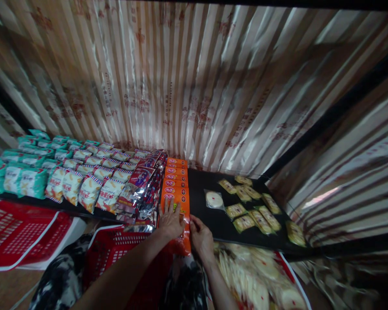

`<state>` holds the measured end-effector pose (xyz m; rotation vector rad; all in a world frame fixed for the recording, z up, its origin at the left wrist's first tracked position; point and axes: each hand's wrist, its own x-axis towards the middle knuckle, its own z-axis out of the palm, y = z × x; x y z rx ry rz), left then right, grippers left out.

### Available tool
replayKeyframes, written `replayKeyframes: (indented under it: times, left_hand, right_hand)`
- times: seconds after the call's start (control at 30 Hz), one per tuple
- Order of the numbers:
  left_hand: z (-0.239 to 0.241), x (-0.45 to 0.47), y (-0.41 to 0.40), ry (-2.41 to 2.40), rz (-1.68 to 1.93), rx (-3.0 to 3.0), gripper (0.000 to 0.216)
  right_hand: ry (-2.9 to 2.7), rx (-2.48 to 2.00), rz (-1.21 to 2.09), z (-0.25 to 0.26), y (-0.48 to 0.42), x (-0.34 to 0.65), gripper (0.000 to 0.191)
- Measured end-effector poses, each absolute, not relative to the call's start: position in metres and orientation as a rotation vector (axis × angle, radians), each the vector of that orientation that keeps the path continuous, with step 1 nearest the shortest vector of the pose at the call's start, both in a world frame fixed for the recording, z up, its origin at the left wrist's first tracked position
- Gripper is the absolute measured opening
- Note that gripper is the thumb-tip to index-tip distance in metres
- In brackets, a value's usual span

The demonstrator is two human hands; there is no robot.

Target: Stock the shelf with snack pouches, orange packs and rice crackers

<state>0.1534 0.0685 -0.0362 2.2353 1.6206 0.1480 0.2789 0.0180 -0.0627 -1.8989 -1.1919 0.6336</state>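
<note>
Your view's dim & slightly soft; glare streaks foil packets [142,178] & the striped sheet [194,64], 1 bright patch mid-R, edges stretched, lower-R corner dark.

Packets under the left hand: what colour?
The packets are orange, seen best in the head view.

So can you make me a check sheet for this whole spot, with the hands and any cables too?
Surface: black shelf, with teal packets in rows at its left.
Job's things: orange packets, overlapping in a column.
Clutter: yellowish packets scattered at right, near one round white item.
Hands: left hand flat on the orange packets; right hand at their right edge, grip unclear.
Cables: nothing seen.
Surroundings: striped sheeting behind; red baskets below.
</note>
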Motion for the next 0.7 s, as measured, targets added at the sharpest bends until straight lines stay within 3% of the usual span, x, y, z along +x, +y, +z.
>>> replayKeyframes:
  times: [0.4,0.7]
  left_hand:
    - [-0.03,0.155,0.065,1.663,0.142,2.223,0.066]
    - [-0.036,0.154,0.064,1.658,0.222,2.277,0.065]
  right_hand:
    - [-1.207,-1.812,0.651,-0.071,0.023,0.287,0.036]
    - [-0.957,-1.692,0.666,-0.071,0.062,0.288,0.063]
